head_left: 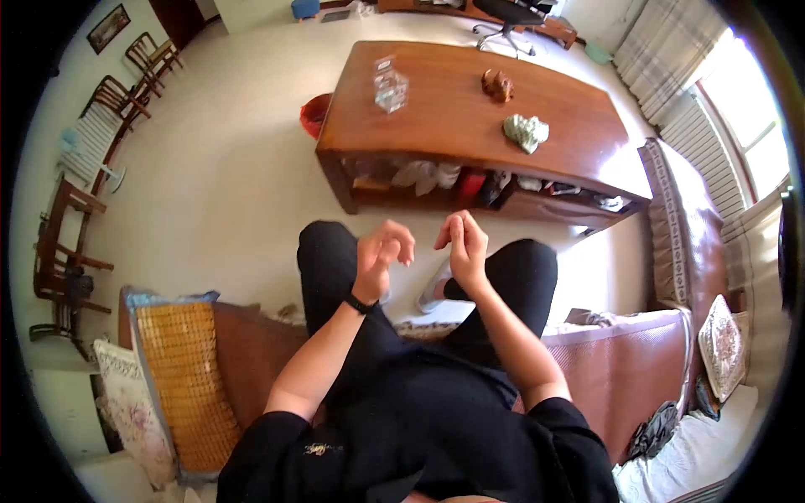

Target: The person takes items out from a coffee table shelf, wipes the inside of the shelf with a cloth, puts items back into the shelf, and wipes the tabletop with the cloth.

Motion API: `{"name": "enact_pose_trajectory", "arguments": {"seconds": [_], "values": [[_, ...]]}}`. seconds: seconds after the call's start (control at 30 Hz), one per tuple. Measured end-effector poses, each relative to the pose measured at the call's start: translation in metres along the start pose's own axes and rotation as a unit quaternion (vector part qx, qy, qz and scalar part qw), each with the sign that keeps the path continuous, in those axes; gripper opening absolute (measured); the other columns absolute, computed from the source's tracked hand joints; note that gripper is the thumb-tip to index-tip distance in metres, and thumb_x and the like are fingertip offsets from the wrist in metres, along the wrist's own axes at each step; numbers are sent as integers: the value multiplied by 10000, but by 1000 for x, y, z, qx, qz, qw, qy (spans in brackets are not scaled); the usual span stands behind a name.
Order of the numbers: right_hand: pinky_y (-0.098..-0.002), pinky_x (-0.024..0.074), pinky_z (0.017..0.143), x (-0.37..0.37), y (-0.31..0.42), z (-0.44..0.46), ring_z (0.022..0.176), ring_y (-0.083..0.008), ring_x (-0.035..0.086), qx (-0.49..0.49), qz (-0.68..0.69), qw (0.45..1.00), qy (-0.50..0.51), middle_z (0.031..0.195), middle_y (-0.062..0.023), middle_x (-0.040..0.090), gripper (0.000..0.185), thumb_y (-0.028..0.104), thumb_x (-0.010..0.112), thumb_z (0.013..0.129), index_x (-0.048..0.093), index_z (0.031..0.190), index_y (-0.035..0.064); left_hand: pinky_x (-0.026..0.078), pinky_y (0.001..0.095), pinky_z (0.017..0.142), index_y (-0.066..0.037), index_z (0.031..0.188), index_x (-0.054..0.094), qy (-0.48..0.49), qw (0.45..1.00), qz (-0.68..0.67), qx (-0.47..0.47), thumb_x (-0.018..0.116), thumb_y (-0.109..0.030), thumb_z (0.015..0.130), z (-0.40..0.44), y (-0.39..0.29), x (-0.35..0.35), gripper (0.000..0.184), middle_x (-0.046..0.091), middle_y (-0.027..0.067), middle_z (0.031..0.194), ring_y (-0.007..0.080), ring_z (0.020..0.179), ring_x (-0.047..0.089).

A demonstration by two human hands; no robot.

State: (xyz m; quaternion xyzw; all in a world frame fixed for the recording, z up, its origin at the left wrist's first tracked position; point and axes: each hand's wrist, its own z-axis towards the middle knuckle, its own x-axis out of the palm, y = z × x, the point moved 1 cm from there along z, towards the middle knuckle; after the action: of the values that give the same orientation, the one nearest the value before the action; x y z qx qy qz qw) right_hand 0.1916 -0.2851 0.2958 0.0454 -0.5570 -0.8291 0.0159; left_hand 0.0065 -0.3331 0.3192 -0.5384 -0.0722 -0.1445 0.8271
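Note:
My left hand [386, 251] is held in the air above my lap, its fingers curled loosely in toward the thumb. A black band [360, 303] circles that wrist. My right hand [466, 243] is raised a little to the right of it, closed with the fingers bent and pressed together. No object shows in either hand, and a gap separates the two. Below them are my knees in black trousers [331, 260] and a light-coloured shoe [435, 285]. The nearest furniture is a wooden coffee table [453, 126] in front of me.
On the table are a clear glass item [390, 86], a brown ornament [497, 85] and a pale green ornament [526, 132]. Various items fill its lower shelf. A red bin [315, 115] stands at its left. I sit on a brown sofa [620, 369]; wooden chairs [71, 251] line the left wall.

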Motion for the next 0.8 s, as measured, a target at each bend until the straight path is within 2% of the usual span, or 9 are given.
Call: {"name": "enact_pose_trajectory", "arguments": {"seconds": [0.13, 0.37, 0.43, 0.5, 0.53, 0.6, 0.67, 0.7, 0.8], "values": [[-237, 503, 602, 12, 19, -9, 649, -69, 601, -2, 52, 998, 24, 763, -26, 617, 128, 86, 519, 1078, 601, 1067, -12, 454, 247, 627, -42, 1038, 634, -37, 999, 16, 14, 566, -361, 1035, -5, -6, -15, 326, 616, 31, 761, 100, 663, 569], [-232, 531, 664, 39, 5, 82, 759, -77, 635, -11, 68, 997, 19, 921, -47, 659, 127, 81, 647, 1013, 607, 1094, -7, 454, 230, 614, -54, 982, 639, -61, 991, 121, 9, 583, -304, 1048, 108, -1, -82, 265, 612, 10, 800, 74, 667, 564], [-257, 554, 698, 51, -26, 143, 831, -110, 664, -52, -35, 998, 15, 945, -52, 674, 208, 82, 721, 958, 609, 1110, -7, 463, 235, 624, -29, 1046, 659, -26, 984, 174, 14, 588, -317, 1046, 169, 22, -114, 297, 651, 9, 864, 69, 703, 579], [-341, 590, 791, 69, -64, 218, 1002, -239, 681, -118, -90, 988, -35, 1137, -138, 651, 359, 118, 790, 887, 612, 1179, 7, 510, 264, 707, -33, 1202, 674, -26, 938, 331, 99, 588, -333, 1043, 247, 54, -151, 349, 721, 26, 985, 128, 796, 657], [-394, 576, 889, 77, -90, 259, 1120, -295, 644, -131, -137, 980, -62, 1233, -168, 621, 568, 199, 847, 836, 563, 1300, 34, 522, 284, 771, -62, 1283, 658, -82, 936, 319, 124, 594, -344, 1039, 287, 75, -162, 378, 737, 39, 1056, 157, 875, 680], [-414, 561, 928, 95, -134, 323, 1158, -316, 627, -127, -201, 970, -59, 1253, -177, 617, 680, 234, 871, 807, 519, 1357, 44, 535, 303, 836, -92, 1363, 643, -142, 931, 307, 140, 600, -355, 1035, 347, 113, -188, 423, 753, 52, 1128, 186, 955, 703], [-446, 558, 950, 110, -168, 365, 1183, -374, 633, -137, -304, 942, -46, 1277, -209, 629, 911, 285, 904, 753, 404, 1483, 68, 446, 395, 1117, -107, 1490, 541, -65, 915, 397, 32, 433, -598, 1052, 386, 142, -212, 667, 550, 145, 1509, 229, 1396, 513], [-446, 558, 950, 114, -184, 376, 1183, -374, 633, -125, -306, 943, -38, 1277, -209, 629, 911, 285, 904, 753, 404, 1483, 68, 447, 418, 1127, -88, 1432, 596, -50, 920, 389, -6, 387, -622, 1057, 395, 154, -216, 686, 541, 142, 1521, 259, 1404, 520], [-464, 582, 902, 116, -206, 382, 1109, -403, 684, -46, -228, 972, 38, 1249, -229, 670, 931, 241, 877, 767, 361, 1526, 87, 513, 377, 1047, -30, 1301, 682, -36, 962, 263, -58, 552, -454, 1052, 392, 172, -210, 509, 647, 129, 1394, 227, 1245, 637]]}}
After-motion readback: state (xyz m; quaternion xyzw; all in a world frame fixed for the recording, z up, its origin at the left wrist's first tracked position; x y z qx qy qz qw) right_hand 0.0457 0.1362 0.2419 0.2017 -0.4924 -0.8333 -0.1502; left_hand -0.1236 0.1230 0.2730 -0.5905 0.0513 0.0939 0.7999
